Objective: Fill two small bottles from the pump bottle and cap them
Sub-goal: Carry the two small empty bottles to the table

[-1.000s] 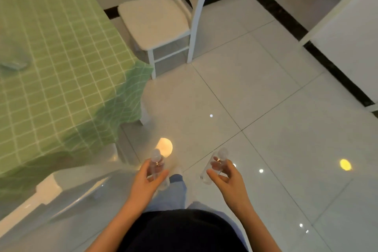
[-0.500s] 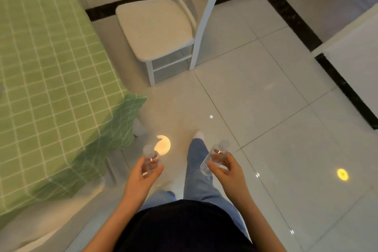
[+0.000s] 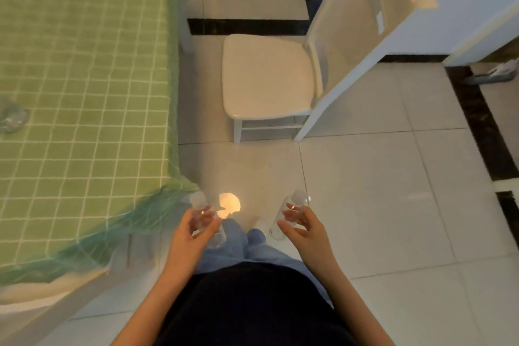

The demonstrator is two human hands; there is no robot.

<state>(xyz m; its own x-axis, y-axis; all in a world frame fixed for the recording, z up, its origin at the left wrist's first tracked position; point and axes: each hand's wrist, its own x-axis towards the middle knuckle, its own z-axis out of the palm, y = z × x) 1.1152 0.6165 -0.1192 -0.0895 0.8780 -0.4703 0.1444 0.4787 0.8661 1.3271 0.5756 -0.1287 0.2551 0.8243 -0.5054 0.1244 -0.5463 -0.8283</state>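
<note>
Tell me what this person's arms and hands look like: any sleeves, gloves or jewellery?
Both forearms are bare, with no sleeve showing down to the picture's lower edge. The left hand and right hand wear no gloves, and I can make out no watch, bracelet or ring. Between the arms show a dark top and blue jeans.

You've got a white chair (image 3: 266, 78) on pale floor tiles (image 3: 379, 191). Left of the chair: a table with a green checked cloth (image 3: 84, 78). Nearer you than the chair: a warm light spot (image 3: 229, 203). Right of the chair: a grey object (image 3: 491, 76), too blurred to identify.
</note>
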